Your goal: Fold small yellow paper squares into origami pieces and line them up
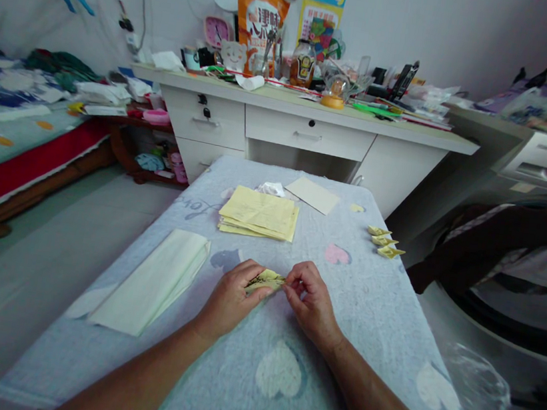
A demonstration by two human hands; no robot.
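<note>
The fingers of your left hand [231,290] hold a folded yellow paper [266,277] from one side while those of your right hand [310,298] pinch its narrow end, low over the middle of the cloth-covered tabletop [359,297]. Keep the left grip steady yet light, and work the tip in small moves; a hard tug would likely tear thin paper. Farther out, a pale folded sheet [155,283] lies to your left, a stack of yellow sheets [258,211] ahead, and three small folded pieces [384,242] near the right edge.
</note>
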